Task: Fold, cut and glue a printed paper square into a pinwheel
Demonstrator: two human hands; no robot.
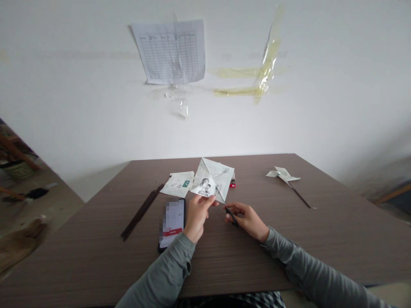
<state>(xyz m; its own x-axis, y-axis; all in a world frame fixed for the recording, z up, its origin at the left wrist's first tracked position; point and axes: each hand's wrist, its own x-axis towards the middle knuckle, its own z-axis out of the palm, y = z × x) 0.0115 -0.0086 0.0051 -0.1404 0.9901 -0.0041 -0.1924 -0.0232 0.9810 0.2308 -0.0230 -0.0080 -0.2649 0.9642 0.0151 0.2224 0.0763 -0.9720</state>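
My left hand pinches the lower edge of a printed paper square, which is tilted up above the table and creased along its diagonals. In my right hand are small scissors with black handles. Their blades meet the paper's lower corner, along a diagonal line; whether they are spread or closed I cannot make out. A finished paper pinwheel on a dark stick lies at the right. More printed paper sheets rest left of the held square.
A phone lies just left of my left hand, with a bundle of dark sticks beyond it. Behind the held paper a small red box partly shows. The brown table meets a white wall bearing a taped chart.
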